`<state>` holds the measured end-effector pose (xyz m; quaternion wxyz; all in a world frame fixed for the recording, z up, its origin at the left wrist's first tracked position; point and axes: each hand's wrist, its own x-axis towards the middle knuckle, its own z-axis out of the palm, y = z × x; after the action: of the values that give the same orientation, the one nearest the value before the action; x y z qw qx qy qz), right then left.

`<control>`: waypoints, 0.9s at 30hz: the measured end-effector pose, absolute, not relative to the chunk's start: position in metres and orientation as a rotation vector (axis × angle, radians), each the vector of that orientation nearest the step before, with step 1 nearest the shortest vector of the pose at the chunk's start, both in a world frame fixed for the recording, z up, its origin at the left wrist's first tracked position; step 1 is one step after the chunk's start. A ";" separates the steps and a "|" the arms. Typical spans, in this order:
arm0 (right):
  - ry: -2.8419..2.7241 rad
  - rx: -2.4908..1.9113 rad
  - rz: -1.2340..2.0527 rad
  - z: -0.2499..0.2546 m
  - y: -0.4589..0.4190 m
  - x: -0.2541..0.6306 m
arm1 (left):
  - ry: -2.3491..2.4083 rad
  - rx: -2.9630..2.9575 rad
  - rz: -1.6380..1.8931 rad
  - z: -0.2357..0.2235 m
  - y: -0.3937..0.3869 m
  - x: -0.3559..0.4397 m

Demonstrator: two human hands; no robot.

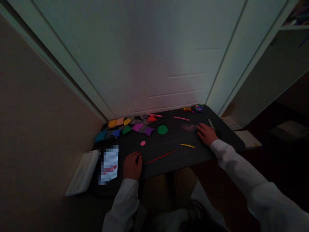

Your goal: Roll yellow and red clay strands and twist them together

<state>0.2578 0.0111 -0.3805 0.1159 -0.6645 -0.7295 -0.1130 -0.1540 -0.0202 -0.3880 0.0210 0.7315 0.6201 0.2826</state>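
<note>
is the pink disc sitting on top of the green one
No, the pink disc lies apart from the green disc, with dark tabletop showing between them.

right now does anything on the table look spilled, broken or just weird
Nothing on the dark table looks plainly spilled or broken. The one oddity is the bright panel left of the left hand: it shows as coarse blocks, so its content can't be read. The picture is dim; small flaws could go unseen.
</note>
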 end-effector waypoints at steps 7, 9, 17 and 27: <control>-2.343 -1.861 -0.214 -0.383 0.015 0.243 | 1.918 2.270 0.877 -0.387 -0.022 -0.154; -2.311 -1.877 -0.234 -0.383 -0.004 0.247 | 1.919 2.270 0.874 -0.386 -0.022 -0.154; -2.244 -1.899 -0.271 -0.387 -0.100 0.268 | 1.907 2.303 0.875 -0.390 -0.020 -0.155; -2.322 -1.704 -0.230 -0.398 -0.123 0.295 | 1.889 2.319 0.878 -0.390 -0.019 -0.154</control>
<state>0.2951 -0.1226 -0.3981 0.1260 -0.5850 -0.7973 -0.0789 -0.1541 -0.0195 -0.3903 0.0121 0.7439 0.6059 0.2817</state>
